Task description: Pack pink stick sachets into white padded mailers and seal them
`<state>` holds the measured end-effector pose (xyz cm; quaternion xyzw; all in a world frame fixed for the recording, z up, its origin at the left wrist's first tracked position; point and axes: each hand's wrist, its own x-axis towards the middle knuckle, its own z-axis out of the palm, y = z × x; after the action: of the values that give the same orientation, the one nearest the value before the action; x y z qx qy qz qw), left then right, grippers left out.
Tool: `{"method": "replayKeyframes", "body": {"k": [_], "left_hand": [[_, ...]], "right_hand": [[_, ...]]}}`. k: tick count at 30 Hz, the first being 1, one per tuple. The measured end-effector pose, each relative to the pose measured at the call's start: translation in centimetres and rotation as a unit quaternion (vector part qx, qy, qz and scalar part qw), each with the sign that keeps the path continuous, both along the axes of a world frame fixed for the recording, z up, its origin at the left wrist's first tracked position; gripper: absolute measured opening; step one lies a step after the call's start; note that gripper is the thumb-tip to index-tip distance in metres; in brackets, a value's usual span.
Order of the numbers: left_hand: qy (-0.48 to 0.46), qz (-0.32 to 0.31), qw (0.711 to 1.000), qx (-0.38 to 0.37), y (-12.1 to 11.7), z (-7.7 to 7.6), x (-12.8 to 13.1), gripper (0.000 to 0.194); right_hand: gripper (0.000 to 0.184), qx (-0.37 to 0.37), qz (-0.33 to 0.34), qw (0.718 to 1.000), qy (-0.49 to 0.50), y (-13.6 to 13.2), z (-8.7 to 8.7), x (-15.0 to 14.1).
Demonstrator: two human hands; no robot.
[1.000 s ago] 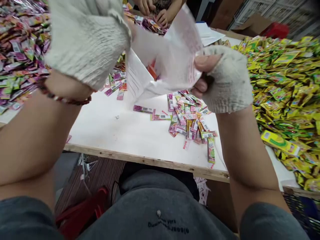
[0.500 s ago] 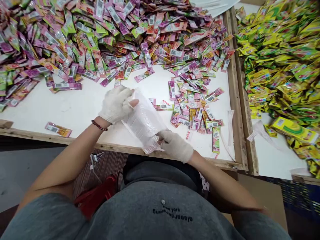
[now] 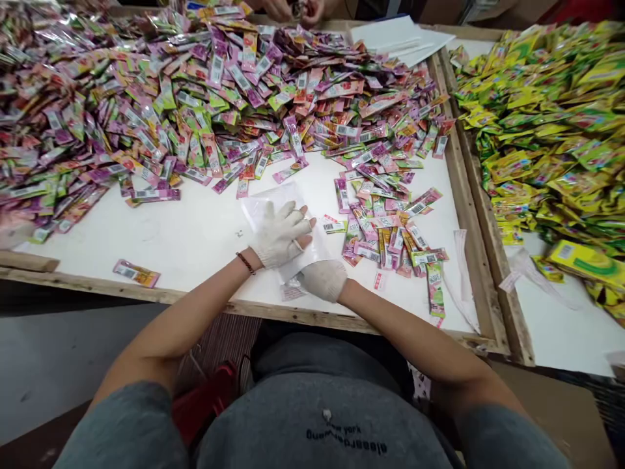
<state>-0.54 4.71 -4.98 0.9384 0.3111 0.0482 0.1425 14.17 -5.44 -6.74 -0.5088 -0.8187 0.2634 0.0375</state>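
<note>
A white translucent plastic bag (image 3: pixel 286 194) lies on the white tabletop close to the front edge. My left hand (image 3: pixel 280 236), in a white knitted glove with bare fingertips on some fingers, rests flat on top of it with fingers spread. At the bag's near end is my right hand (image 3: pixel 323 280), also gloved. Its fingers disappear into or beneath the plastic, so their grip is hidden. Just right of the bag lies a loose group of stick sachets (image 3: pixel 385 228) in purple, pink, green and orange.
A big heap of similar sachets (image 3: pixel 195 111) covers the back and left. One sachet (image 3: pixel 137 273) lies apart at front left. Wooden rails (image 3: pixel 469 195) divide off yellow-green packets (image 3: pixel 551 117) on the right. White sheets (image 3: pixel 400 39) lie at the back, near another person's hands (image 3: pixel 293 9).
The bag has gone from being held tilted to lying flatter on the table. My left hand has opened from its hold and spread over it. My right fingers have slipped further out of sight.
</note>
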Motion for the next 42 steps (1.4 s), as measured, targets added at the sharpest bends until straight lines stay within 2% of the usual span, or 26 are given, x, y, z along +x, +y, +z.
{"method": "replayKeyframes", "body": {"k": [4, 7, 10, 14, 18, 21, 23, 26, 28, 30, 32, 34, 37, 40, 42], "left_hand": [[0.016, -0.005, 1.000, 0.018, -0.9, 0.0, 1.1, 0.049], [0.012, -0.054, 0.998, 0.000, -0.8, -0.4, 0.8, 0.043], [0.000, -0.089, 0.996, -0.019, -0.4, -0.7, 0.3, 0.036], [-0.012, -0.048, 0.999, 0.001, -1.1, -0.9, 0.2, 0.035], [-0.014, -0.067, 0.997, 0.046, -1.2, -1.8, 0.3, 0.035], [-0.038, -0.096, 0.994, 0.043, -0.1, -2.3, 0.5, 0.034], [-0.046, -0.106, 0.993, 0.026, 0.6, -2.1, 0.7, 0.031], [-0.041, -0.117, 0.992, -0.025, 1.6, -1.4, 0.8, 0.029], [-0.032, -0.118, 0.990, -0.068, 2.2, -0.8, 0.8, 0.033], [-0.022, -0.113, 0.989, -0.094, 2.5, -0.5, 0.8, 0.041], [-0.014, -0.103, 0.991, -0.090, 2.2, -0.3, 0.9, 0.041], [-0.012, -0.098, 0.994, -0.057, 1.0, -0.3, 0.7, 0.036], [0.007, -0.082, 0.997, 0.011, -1.9, -0.4, -1.0, 0.026], [0.025, -0.052, 0.998, 0.010, -4.7, -0.4, -4.2, 0.043], [0.011, -0.018, 0.999, -0.038, -5.5, -0.3, -6.3, 0.041]], "right_hand": [[0.028, 0.034, 0.049, 0.997, -0.039, -2.4, 0.0, 3.1], [0.028, 0.043, 0.067, 0.996, -0.050, -3.3, 0.1, 4.7], [0.026, 0.010, 0.059, 0.994, -0.095, -2.2, 0.6, 4.4], [0.024, -0.008, 0.066, 0.992, -0.110, -0.3, 1.7, 3.0], [0.032, 0.021, 0.090, 0.990, -0.108, 0.3, 1.9, 2.3], [0.034, 0.057, 0.111, 0.988, -0.089, -0.1, 2.3, 2.5], [0.030, 0.065, 0.106, 0.990, -0.063, -1.2, 3.4, 3.3], [0.019, 0.003, 0.094, 0.995, -0.027, -3.6, 5.9, 6.2], [0.021, -0.067, 0.043, 0.993, -0.082, -4.6, 7.3, 8.7], [0.026, -0.073, -0.027, 0.984, -0.163, -4.6, 7.9, 10.4], [0.035, -0.032, -0.029, 0.984, -0.174, -3.9, 7.4, 10.6], [0.042, 0.011, 0.032, 0.990, -0.133, -2.8, 5.8, 9.5], [0.035, 0.037, 0.101, 0.989, -0.102, -1.3, 2.8, 7.4], [0.026, 0.042, 0.096, 0.993, -0.054, -0.4, 0.6, 7.0], [0.026, 0.042, 0.065, 0.997, -0.003, 0.0, 0.0, 7.6]]}}
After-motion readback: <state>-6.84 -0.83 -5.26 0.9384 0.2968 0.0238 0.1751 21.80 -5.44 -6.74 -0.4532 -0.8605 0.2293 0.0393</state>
